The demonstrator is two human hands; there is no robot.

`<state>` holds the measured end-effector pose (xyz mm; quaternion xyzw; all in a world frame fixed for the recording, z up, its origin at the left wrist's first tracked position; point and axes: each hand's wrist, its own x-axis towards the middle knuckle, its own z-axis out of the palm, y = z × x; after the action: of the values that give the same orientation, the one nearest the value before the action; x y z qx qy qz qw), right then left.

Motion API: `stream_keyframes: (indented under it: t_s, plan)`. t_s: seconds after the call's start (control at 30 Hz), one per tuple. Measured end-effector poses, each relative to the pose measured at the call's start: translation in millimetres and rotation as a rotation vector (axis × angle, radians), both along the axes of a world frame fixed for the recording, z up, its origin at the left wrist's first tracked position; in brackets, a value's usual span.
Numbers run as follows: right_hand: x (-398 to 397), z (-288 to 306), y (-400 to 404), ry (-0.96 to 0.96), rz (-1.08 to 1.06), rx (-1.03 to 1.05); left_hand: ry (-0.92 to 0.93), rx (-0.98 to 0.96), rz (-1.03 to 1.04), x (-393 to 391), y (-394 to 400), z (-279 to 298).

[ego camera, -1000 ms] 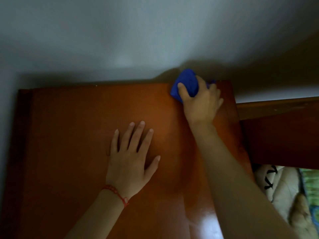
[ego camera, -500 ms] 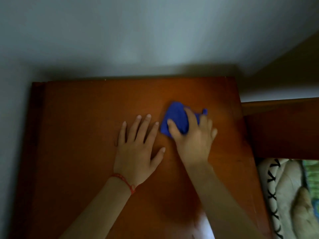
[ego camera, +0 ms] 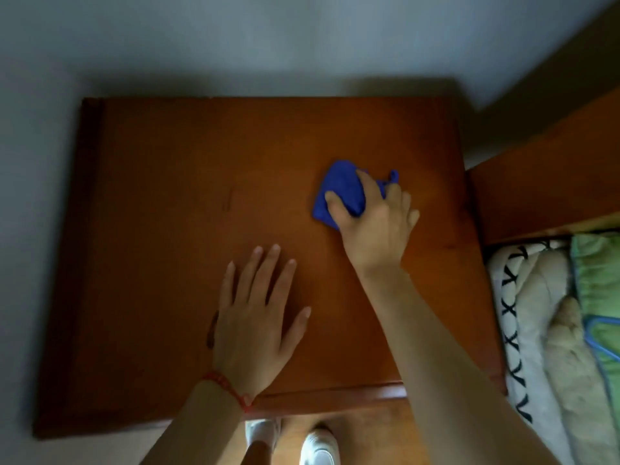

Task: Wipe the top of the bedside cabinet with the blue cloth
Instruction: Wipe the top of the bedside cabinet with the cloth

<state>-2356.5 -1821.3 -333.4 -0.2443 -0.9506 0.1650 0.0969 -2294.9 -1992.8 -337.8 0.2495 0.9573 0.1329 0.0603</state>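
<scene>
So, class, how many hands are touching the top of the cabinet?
2. The left hand rests flat near the front edge; the right hand grips the blue cloth further back, right of centre. None seem hidden.

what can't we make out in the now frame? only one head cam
- Part of the crumpled blue cloth: covered by the fingers of the right hand.
- Glossy orange-brown wooden cabinet top: the patches under both hands are hidden, including the flat left hand; dust or smears are unreadable in dim, soft focus.
- White shoes: cut off by the bottom edge.
- Bedding with black crosses: cut off by the right edge.
</scene>
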Motion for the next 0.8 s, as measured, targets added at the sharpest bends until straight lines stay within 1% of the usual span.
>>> stream_keyframes:
  t_s: [0.07, 0.1, 0.2, 0.27, 0.33, 0.43, 0.5, 0.57, 0.63, 0.7, 0.8]
  plan:
    - [-1, -1, 1, -0.005, 0.014, -0.015, -0.028, -0.043, 0.023, 20, -3, -2]
    - [14, -2, -2, 0.01, 0.02, -0.021, -0.034, -0.057, 0.031, 26, -3, -3]
    - [94, -4, -17, 0.058, 0.038, -0.042, -0.018, -0.054, 0.046, 33, -5, -5]
    - [132, -3, -25, 0.041, 0.037, -0.043, 0.003, -0.034, 0.056, 33, -4, -6]
    - [126, -2, -23, 0.036, 0.042, -0.044, 0.025, -0.018, 0.061, 34, -3, -6]
    - [85, 3, -19, 0.003, 0.06, -0.038, 0.048, -0.018, 0.058, 36, -3, -7]
    - [82, 0, -19, -0.011, 0.051, -0.052, 0.05, -0.012, 0.06, 36, -4, -7]
    - [116, -2, -24, 0.035, 0.029, -0.049, 0.048, 0.006, 0.053, 36, -4, -6]
    - [168, -2, -32, 0.069, 0.01, -0.046, 0.049, 0.025, 0.054, 38, -4, -5]
    - [202, -3, -38, 0.047, -0.002, -0.058, 0.056, 0.047, 0.062, 44, -9, -4]
    - [195, -2, -39, 0.051, -0.048, -0.055, 0.09, 0.068, 0.053, 65, -21, -6]
